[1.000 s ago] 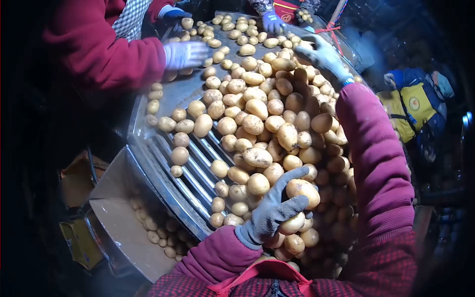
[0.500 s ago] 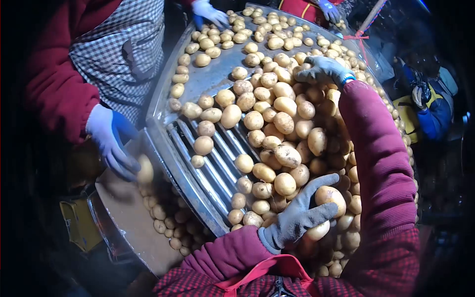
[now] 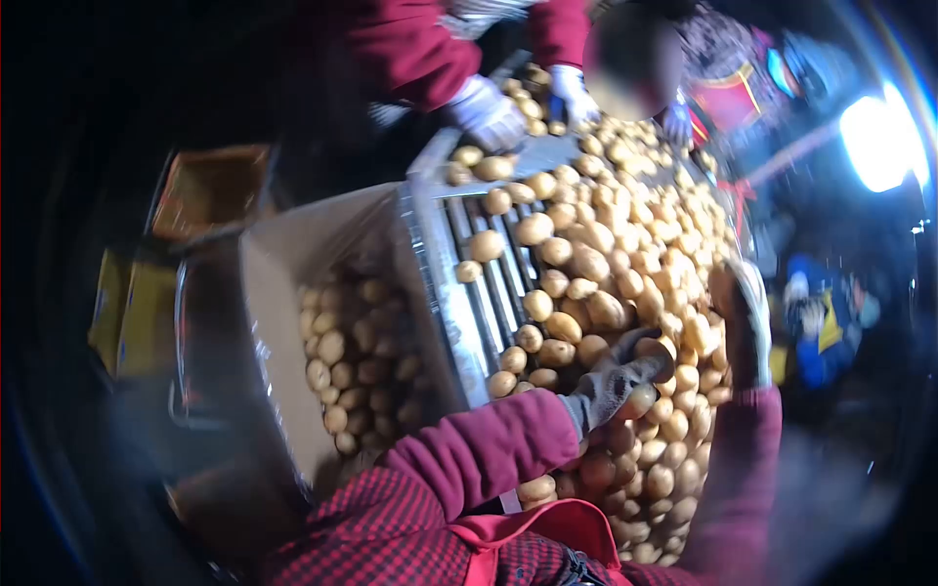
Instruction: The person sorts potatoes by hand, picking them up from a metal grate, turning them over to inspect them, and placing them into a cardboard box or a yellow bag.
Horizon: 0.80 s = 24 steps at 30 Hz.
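Observation:
A heap of potatoes (image 3: pixel 660 479) covers the metal sorting table (image 3: pixel 422 230) and its roller bars (image 3: pixel 489 293). My left hand (image 3: pixel 608 391), in a grey glove, reaches into the heap. Its fingers curve around a potato (image 3: pixel 657 359), with another potato (image 3: pixel 639 401) just beneath them. At the right edge of the heap is my right hand (image 3: pixel 750 313), gloved and smeared by motion. Its fingers do not show clearly, and a brownish blurred shape lies along its inner side.
Left of the rollers stands a cardboard box (image 3: pixel 283 366) holding potatoes. Beyond it are another box (image 3: pixel 210 190) and yellow crates (image 3: pixel 132 313). Across the table, a co-worker's gloved hands (image 3: pixel 491 115) are among potatoes. A bright lamp (image 3: pixel 882 142) shines at upper right.
The view has swung left, bringing more of the cardboard box into sight. My right hand has come back from the far heap to its right edge. The co-worker's lower hand has moved onto the table.

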### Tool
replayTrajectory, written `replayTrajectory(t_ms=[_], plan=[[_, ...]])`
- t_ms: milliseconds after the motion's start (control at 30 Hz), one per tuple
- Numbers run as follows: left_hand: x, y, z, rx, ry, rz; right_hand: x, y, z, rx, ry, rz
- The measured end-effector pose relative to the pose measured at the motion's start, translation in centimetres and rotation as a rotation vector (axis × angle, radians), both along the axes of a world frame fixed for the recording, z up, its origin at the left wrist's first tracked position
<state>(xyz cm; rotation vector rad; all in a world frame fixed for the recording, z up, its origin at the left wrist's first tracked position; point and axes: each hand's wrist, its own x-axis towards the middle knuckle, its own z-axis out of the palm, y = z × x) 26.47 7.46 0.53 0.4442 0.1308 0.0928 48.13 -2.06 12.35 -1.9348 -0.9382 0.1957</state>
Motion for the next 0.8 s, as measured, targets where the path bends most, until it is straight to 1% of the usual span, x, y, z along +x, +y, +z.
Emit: replayTrajectory(t_ms=[33,100,167,200,233,267,300,333,367,400,433,467,533,567,600,633,667,700,733,767,800], plan=[[-0.5,0.6,0.3,-0.104,0.01,-0.057,-2.0,-0.9,0.5,0.035,0.061,-0.018],[-0.4,1.2,0.4,0.02,0.027,0.157,-7.3,-2.4,1.1,0.081,0.22,-0.068],[3.0,-1.4,-2.1,0.208,0.102,0.59,-12.3,-3.6,0.8,0.099,0.39,-0.098],[2.0,-0.6,-2.1,0.188,0.026,0.607,-14.9,-3.8,0.4,0.099,0.477,-0.102],[-0.7,1.2,0.1,0.209,0.06,0.609,-17.4,-3.8,-0.1,0.086,0.548,-0.097],[-3.0,2.1,1.2,0.177,0.081,0.651,-19.6,-3.2,-0.7,0.052,0.566,-0.076],[-5.7,3.2,2.3,0.186,0.116,0.698,-22.3,-2.6,-1.0,0.012,0.556,-0.07],[-8.4,4.2,3.4,0.195,0.153,0.744,-25.1,-0.5,-1.4,-0.087,0.409,-0.046],[-9.4,4.7,2.3,0.355,0.223,0.884,-27.6,1.5,-1.8,-0.198,0.254,-0.016],[-11.5,5.1,1.6,0.361,0.256,0.94,-30.0,3.4,-2.2,-0.261,0.16,0.03],[-13.9,5.5,0.9,0.37,0.28,0.99,-31.2,4.5,-3.1,-0.208,0.309,0.119],[-17.3,6.0,1.5,0.38,0.319,1.05,-32.4,5.5,-4.0,-0.163,0.464,0.199],[-24.0,7.0,2.8,0.401,0.404,1.168,-35.6,7.9,-5.2,-0.143,0.641,0.367],[-26.5,7.9,2.4,0.51,0.505,1.223,-37.5,9.5,-4.8,-0.046,1.094,0.368],[-29.0,8.9,2.0,0.615,0.619,1.273,-39.4,11.6,-5.0,-0.096,1.172,0.365],[-32.0,10.3,2.9,0.651,0.741,1.181,-41.3,13.6,-5.3,-0.148,1.248,0.359],[-34.9,11.7,3.9,0.69,0.854,1.079,-42.3,15.5,-6.2,-0.153,1.318,0.515],[-36.2,13.4,2.6,0.726,0.837,1.218,-43.4,17.4,-7.4,-0.203,1.3,0.541],[-37.5,15.1,1.2,0.77,0.822,1.352,-44.9,20.0,-8.8,-0.181,1.269,0.567],[-38.6,17.4,0.8,0.796,0.858,1.397,-46.3,22.4,-8.4,-0.175,1.29,0.613],[-40.2,19.5,0.7,0.792,0.94,1.388,-47.7,24.8,-8.1,-0.17,1.311,0.659]])
